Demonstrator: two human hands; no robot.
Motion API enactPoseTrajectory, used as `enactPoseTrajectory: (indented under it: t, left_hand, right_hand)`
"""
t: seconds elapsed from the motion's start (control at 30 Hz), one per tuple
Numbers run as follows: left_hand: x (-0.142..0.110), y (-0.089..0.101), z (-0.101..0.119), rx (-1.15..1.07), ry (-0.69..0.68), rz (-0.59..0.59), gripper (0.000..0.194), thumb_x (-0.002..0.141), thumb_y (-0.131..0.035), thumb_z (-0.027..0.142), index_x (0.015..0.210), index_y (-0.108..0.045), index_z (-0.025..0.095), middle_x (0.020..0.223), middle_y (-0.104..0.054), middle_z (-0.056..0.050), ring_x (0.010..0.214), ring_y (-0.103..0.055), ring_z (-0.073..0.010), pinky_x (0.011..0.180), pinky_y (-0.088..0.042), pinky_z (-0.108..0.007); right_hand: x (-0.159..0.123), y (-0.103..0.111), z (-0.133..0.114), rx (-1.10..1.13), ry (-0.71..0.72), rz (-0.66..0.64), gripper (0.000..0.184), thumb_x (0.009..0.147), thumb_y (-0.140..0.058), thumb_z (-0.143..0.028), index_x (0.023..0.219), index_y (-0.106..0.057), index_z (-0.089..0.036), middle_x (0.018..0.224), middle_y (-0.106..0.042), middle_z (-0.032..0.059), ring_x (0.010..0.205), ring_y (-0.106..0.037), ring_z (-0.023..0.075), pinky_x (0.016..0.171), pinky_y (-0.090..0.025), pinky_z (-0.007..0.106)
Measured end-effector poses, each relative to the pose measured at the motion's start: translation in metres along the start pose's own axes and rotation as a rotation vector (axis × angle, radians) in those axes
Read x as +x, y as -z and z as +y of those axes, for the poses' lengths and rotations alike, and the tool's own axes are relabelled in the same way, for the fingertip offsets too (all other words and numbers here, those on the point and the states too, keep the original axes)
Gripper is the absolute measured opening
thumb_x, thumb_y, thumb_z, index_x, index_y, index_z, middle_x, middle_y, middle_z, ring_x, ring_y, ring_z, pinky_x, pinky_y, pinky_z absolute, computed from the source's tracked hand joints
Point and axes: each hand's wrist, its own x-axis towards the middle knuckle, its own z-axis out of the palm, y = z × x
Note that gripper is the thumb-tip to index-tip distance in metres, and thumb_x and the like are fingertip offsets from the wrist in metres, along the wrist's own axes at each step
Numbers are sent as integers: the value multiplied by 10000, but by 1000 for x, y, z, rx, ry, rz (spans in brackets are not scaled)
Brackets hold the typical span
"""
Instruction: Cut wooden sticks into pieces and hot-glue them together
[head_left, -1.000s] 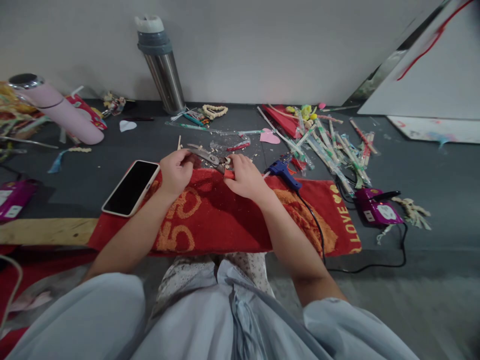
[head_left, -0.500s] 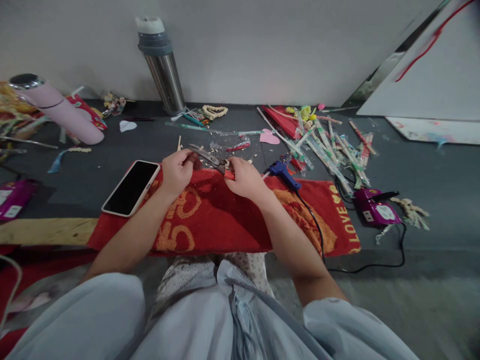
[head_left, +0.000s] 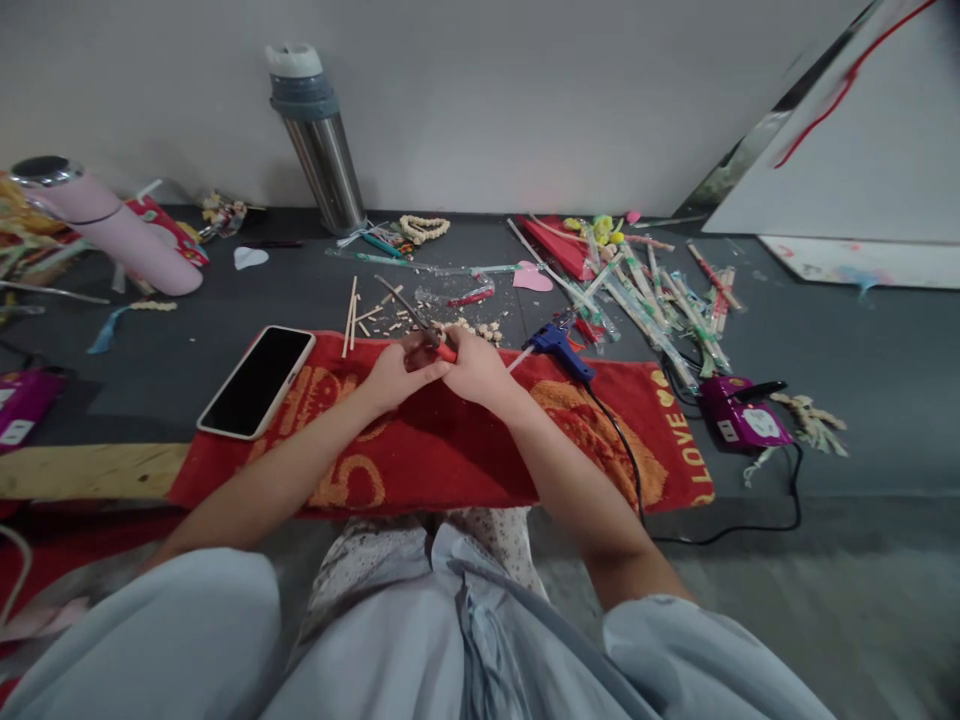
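Observation:
My right hand (head_left: 481,368) is closed round a pair of scissors (head_left: 410,306) with red handles, their thin metal blades pointing away to the left. My left hand (head_left: 397,378) has come up against it, thumb towards the red handle and fingers curled under; what its fingertips hold, if anything, is hidden. Just beyond the hands lies a scatter of small pale cut pieces (head_left: 480,330), with a few thin wooden sticks (head_left: 350,318) to the left. Under my forearms a red towel (head_left: 457,450) covers the table edge.
A blue glue gun (head_left: 562,350) with a black cord rests right of my hands. A phone (head_left: 259,382) lies at left. Steel flask (head_left: 322,150) and pink bottle (head_left: 139,235) stand behind. Wrapped sticks (head_left: 649,300) and a purple box (head_left: 742,412) are at right.
My left hand has moved right, from near the blade tips to against my right hand. The scissors' blades now look closer together, and thin sticks show where the left hand was.

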Motion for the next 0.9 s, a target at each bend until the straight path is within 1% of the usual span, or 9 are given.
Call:
enactPoseTrajectory:
  t: [0.1, 0.17, 0.33, 0.47, 0.53, 0.6, 0.7, 0.83, 0.9]
  left_hand:
    - [-4, -7, 1, 1, 6, 84, 595, 490, -844, 607, 824, -611, 173, 851, -711, -67, 811, -663, -200, 788, -541, -353]
    - [-5, -7, 2, 34, -3, 116, 577, 509, -826, 625, 791, -607, 172, 811, -701, -59, 770, -643, -189, 764, -531, -345]
    - [-5, -5, 4, 78, -37, 114, 520, 564, -811, 593, 795, -623, 167, 789, -691, -51, 739, -623, -178, 750, -510, -337]
    - [-5, -5, 3, 114, -52, 112, 483, 601, -790, 570, 811, -632, 165, 791, -691, -57, 740, -620, -182, 738, -496, -330]
    - [-5, -5, 3, 146, -55, 121, 470, 617, -781, 557, 826, -642, 159, 787, -692, -56, 730, -617, -179, 723, -488, -322]
    - [-5, -6, 6, 174, -67, 130, 452, 630, -773, 550, 818, -649, 158, 775, -691, -51, 716, -613, -174, 703, -481, -311]
    - [-4, -7, 9, 173, -81, 114, 449, 630, -767, 560, 796, -653, 158, 770, -695, -47, 710, -609, -169, 690, -479, -299]
    - [0, -6, 9, 212, -13, 105, 482, 625, -751, 601, 766, -641, 153, 699, -659, -31, 632, -562, -146, 612, -448, -277]
    - [2, -6, 9, 224, -2, 105, 505, 626, -736, 628, 765, -634, 153, 712, -658, -34, 627, -553, -141, 610, -448, -275]
  right_hand:
    - [-1, -4, -1, 56, 78, -12, 436, 771, -472, -198, 1187, -576, -123, 1116, -715, 139, 1004, -676, 285, 879, -514, 382]
    - [-1, -6, -2, 62, 86, -12, 469, 769, -460, -171, 1221, -575, -121, 1126, -720, 131, 1020, -680, 287, 884, -517, 378]
    - [-1, -7, -2, 55, 70, -4, 455, 783, -462, -168, 1217, -584, -111, 1148, -715, 143, 1019, -684, 281, 886, -521, 372]
    - [-1, -7, -2, 30, 81, 5, 469, 783, -459, -166, 1232, -579, -103, 1142, -716, 148, 1025, -684, 296, 877, -518, 372]
    - [0, -9, -2, 14, 68, 13, 438, 791, -458, -183, 1199, -599, -113, 1118, -723, 145, 1024, -685, 304, 863, -518, 372]
    - [1, -10, -2, -7, 27, 38, 377, 808, -451, -212, 1133, -626, -135, 1069, -735, 135, 987, -691, 305, 828, -521, 370]
    - [3, -12, -2, -44, -13, 66, 318, 821, -447, -248, 1062, -636, -163, 1024, -740, 127, 945, -692, 301, 794, -520, 365]
    - [7, -12, 0, -94, -65, 17, 271, 852, -423, -311, 972, -622, -172, 1003, -736, 153, 920, -691, 310, 767, -517, 371]
    - [8, -10, 1, -123, -93, 6, 264, 852, -424, -326, 958, -608, -170, 1015, -731, 167, 920, -691, 319, 762, -514, 377]
